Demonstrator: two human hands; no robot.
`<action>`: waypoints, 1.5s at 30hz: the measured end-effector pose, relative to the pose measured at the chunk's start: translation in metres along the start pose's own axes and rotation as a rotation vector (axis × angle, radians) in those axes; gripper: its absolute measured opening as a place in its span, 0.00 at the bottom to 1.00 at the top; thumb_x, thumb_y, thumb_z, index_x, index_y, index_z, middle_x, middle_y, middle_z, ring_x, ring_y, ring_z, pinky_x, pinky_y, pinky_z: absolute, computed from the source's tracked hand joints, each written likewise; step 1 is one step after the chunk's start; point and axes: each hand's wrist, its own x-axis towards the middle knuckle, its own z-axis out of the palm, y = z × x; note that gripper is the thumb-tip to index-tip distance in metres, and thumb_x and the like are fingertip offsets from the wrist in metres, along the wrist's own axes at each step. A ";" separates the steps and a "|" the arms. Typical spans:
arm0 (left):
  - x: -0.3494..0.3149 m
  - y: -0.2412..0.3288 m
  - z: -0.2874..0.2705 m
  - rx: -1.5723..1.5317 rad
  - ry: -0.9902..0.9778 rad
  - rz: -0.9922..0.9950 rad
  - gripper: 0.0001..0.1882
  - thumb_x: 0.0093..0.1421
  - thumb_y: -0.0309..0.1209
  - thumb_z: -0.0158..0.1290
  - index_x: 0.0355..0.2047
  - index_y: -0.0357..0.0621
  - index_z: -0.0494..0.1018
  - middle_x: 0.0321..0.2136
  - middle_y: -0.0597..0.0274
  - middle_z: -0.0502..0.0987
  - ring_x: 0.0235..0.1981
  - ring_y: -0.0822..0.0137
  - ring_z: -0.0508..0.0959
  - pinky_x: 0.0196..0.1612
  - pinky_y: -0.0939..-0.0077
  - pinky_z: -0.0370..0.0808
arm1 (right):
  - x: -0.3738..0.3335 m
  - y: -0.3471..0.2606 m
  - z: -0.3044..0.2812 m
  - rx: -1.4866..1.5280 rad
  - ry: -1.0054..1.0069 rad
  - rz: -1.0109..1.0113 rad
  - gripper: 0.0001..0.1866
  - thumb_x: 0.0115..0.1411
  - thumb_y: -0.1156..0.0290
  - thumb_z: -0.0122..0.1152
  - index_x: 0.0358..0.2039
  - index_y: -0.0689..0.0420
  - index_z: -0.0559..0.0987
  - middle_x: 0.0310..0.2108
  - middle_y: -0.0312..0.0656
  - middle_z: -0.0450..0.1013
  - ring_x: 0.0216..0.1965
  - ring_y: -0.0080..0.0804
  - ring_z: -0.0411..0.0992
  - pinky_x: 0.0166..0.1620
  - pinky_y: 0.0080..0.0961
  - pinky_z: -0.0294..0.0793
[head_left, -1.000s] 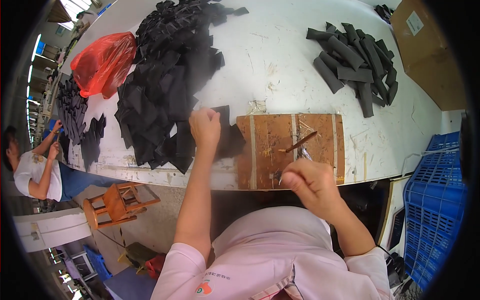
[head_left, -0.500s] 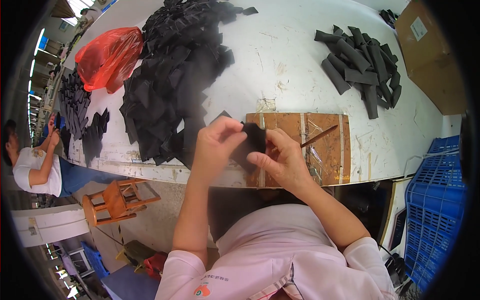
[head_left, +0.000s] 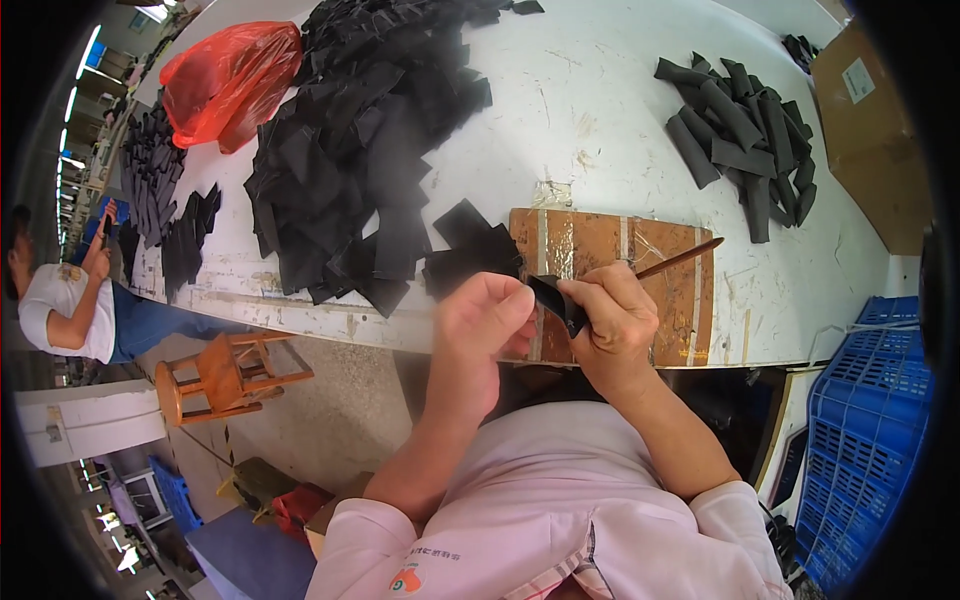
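Note:
A small black fabric-like piece [head_left: 557,304], bent into a curve, is between my hands above the table's front edge. My right hand [head_left: 615,325] grips its right side with thumb and fingers. A thin brown stick [head_left: 682,259] juts out from the same hand to the upper right; its other end is hidden. My left hand [head_left: 478,330] pinches at the piece's left edge, thumb against forefinger. Under and behind the hands lies a brown board [head_left: 668,300] with strips of clear tape. Several flat black pieces [head_left: 470,240] lie just left of the board.
A large heap of flat black pieces [head_left: 370,150] covers the left of the table [head_left: 560,100], beside a red plastic bag [head_left: 232,85]. Rolled black tubes [head_left: 745,140] are piled right, near a cardboard box [head_left: 868,130]. Blue crates [head_left: 865,430] stand lower right. A person [head_left: 75,310] works far left.
Both hands have come nearer the table's front edge and moved right. The black piece, more open before, is now curved between them. The stick has shifted right with my right hand.

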 end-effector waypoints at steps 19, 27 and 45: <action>0.002 -0.019 0.000 0.327 0.094 -0.038 0.05 0.50 0.24 0.50 0.25 0.34 0.69 0.20 0.65 0.72 0.20 0.79 0.70 0.19 0.85 0.67 | -0.018 0.007 -0.014 -0.311 -0.192 -0.281 0.15 0.39 0.74 0.58 0.30 0.66 0.74 0.22 0.39 0.62 0.21 0.32 0.63 0.22 0.24 0.62; -0.007 -0.039 0.004 0.689 0.071 0.524 0.04 0.48 0.20 0.53 0.25 0.36 0.68 0.18 0.64 0.72 0.18 0.76 0.72 0.20 0.82 0.69 | -0.008 -0.011 -0.021 0.441 -0.297 0.410 0.08 0.45 0.75 0.62 0.28 0.62 0.76 0.24 0.42 0.69 0.22 0.32 0.69 0.26 0.24 0.68; 0.005 -0.036 -0.003 0.132 0.080 0.147 0.11 0.45 0.14 0.45 0.31 0.36 0.66 0.22 0.66 0.70 0.15 0.84 0.64 0.15 0.89 0.58 | -0.021 -0.013 -0.004 1.577 -0.267 1.322 0.05 0.54 0.71 0.55 0.25 0.58 0.72 0.18 0.30 0.65 0.18 0.15 0.58 0.22 0.11 0.57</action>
